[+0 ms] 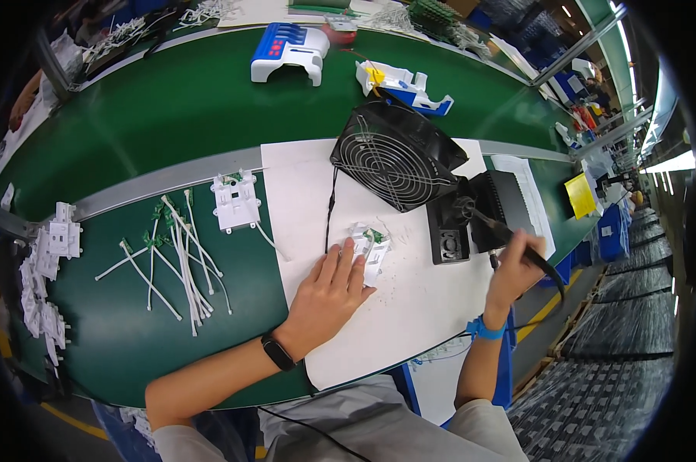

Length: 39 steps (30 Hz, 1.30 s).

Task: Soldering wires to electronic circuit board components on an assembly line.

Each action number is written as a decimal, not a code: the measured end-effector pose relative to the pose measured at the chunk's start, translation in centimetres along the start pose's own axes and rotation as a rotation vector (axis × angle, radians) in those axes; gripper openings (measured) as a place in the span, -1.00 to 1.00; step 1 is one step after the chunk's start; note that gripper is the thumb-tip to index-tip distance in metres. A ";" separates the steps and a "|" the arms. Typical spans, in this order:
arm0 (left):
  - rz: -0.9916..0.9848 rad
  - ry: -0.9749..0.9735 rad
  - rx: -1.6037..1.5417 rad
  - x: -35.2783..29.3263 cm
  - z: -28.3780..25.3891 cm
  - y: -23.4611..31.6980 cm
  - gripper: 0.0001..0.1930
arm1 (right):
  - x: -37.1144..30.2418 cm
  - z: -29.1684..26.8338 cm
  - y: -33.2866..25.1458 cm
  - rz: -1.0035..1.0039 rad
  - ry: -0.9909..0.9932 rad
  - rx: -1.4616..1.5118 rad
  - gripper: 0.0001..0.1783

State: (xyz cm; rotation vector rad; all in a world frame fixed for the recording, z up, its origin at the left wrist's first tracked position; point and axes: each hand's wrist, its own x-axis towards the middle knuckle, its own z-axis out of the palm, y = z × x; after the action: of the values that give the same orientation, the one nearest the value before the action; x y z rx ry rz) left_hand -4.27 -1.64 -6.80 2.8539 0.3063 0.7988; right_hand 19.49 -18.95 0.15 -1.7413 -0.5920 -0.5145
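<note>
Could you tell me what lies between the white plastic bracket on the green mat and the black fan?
In the head view, only bare white sheet and a black cable lie between the bracket and the fan.

Green conveyor belt [171, 108], metal rail [155, 179], dark ribbed floor mat [602, 385], bright ceiling lights.

I count one black fan [395, 156] near the far edge of my white sheet [409, 308], one black soldering stand [471, 215] by its right edge, and one soldering iron [517, 245]. One small white part [371, 248] lies mid-sheet. Off the left edge sits one white bracket [236, 202]; the white cable ties [180, 262] beside it overlap too much to count.
</note>
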 end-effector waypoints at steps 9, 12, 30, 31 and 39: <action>-0.015 -0.012 -0.036 -0.2 -0.2 -0.1 -0.48 | -0.7 4.6 -0.5 0.138 -0.264 -0.065 -0.84; -0.016 0.001 -0.019 -0.3 -0.3 -0.3 -0.48 | -1.1 4.5 1.0 0.119 -0.292 0.026 -0.82; -0.147 0.133 0.021 2.2 -8.3 -0.5 -0.55 | -9.8 0.2 -1.4 0.326 -0.341 -0.030 -0.82; -0.218 0.147 0.016 2.7 -8.3 -1.8 -0.59 | -9.8 0.3 -1.2 0.332 -0.360 0.004 -0.82; -0.377 0.261 0.132 1.1 -9.3 -6.9 -0.63 | -9.8 0.0 -1.4 0.356 -0.361 0.058 -0.84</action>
State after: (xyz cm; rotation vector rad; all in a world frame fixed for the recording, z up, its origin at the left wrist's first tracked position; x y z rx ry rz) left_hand -9.34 6.20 0.14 2.6730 0.9291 1.0980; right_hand 10.99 -19.87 -4.87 -1.8447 -0.5226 0.0681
